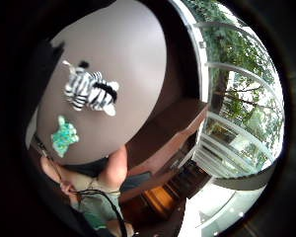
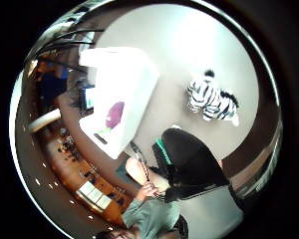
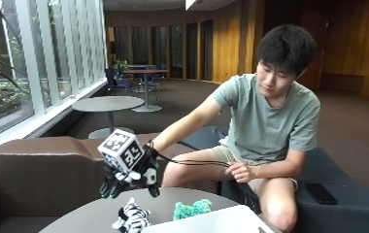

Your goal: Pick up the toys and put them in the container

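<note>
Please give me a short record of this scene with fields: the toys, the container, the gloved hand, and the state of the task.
toys: zebra plush and green plush, both lying on the round table
container: white container on the table beside the toys; something purple inside
right hand: gloved, above the zebra plush, fingers relaxed, holding nothing
task state: both plush toys not yet picked up

— How is the table (image 3: 94, 216) viewed?
— From across it, facing the seated person, fairly near.
— And the palm views?
— Downward from above it; the zebra toy (image 1: 91, 90) is shared by all three.
</note>
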